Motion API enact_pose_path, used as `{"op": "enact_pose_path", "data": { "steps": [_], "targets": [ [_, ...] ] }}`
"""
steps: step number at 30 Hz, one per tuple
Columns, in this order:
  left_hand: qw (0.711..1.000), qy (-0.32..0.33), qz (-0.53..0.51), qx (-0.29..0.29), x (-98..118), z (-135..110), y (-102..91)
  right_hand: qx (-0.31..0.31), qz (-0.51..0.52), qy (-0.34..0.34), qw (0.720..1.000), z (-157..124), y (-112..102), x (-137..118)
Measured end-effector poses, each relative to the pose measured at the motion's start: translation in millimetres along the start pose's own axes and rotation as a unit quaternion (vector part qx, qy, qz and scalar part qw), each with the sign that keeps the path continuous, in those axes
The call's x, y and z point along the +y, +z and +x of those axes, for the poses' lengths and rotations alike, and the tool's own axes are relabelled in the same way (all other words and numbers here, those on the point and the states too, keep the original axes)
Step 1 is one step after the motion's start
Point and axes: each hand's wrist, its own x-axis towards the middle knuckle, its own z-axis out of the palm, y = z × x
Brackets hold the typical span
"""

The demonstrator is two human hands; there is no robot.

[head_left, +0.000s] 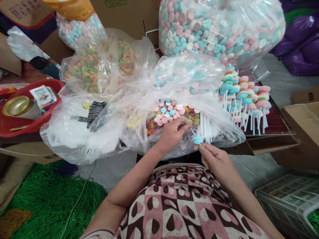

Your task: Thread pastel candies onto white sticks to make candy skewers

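My right hand (213, 159) pinches a thin white lollipop stick below a blue marshmallow disc (197, 140) threaded on it. The stick's upper end points up toward my left hand (174, 131). At the fingertips of my left hand, held in a pinch, is a small yellow-and-red gummy ring (189, 123), partly hidden. Just beyond my hands lie loose pink, white and blue marshmallow discs (165, 114) and gummy rings (195, 116) on clear plastic. A bunch of white sticks (206, 127) lies right of the rings, close to my right hand.
Finished-looking candy skewers (246, 94) are stacked at the table's right end. Behind stand a big bag of marshmallows (199, 33) and a bag of gummy rings (87, 66). A red basin (32, 127) is at left; a white crate (286, 196) stands low at right.
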Motion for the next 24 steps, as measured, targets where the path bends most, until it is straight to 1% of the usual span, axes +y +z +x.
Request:
{"op": "enact_pose_path", "data": {
  "steps": [3, 8, 11, 13, 15, 17, 18, 20, 24],
  "targets": [
    [1.000, 0.008, 0.008, -0.019, 2, -3, 0.2, -0.005, 0.005, -0.008, 1.000, 1, 1, 1],
    [0.990, 0.063, 0.072, -0.102, 10, -14, 6.0, -0.006, 0.022, -0.014, 1.000, 8, 1, 8],
    [0.986, 0.080, 0.063, -0.135, 15, -19, 9.0, 0.004, 0.052, -0.015, 0.999, 11, 2, 13],
    [0.990, 0.051, 0.016, -0.129, 17, -19, 9.5, 0.008, 0.075, -0.016, 0.997, 12, 2, 16],
    [0.993, -0.015, -0.059, -0.105, 17, -18, 9.5, 0.009, 0.086, -0.021, 0.996, 12, 3, 16],
    [0.984, -0.079, -0.135, -0.087, 16, -16, 10.2, 0.010, 0.075, -0.027, 0.997, 12, 4, 15],
    [0.978, -0.100, -0.166, -0.082, 15, -16, 10.9, 0.012, 0.061, -0.031, 0.998, 11, 4, 14],
    [0.967, -0.119, -0.214, -0.077, 14, -15, 12.7, 0.020, 0.021, -0.050, 0.998, 10, 3, 11],
    [0.945, -0.130, -0.289, -0.075, 15, -15, 14.8, 0.051, -0.060, -0.107, 0.991, 7, 3, 9]
  ]
}}
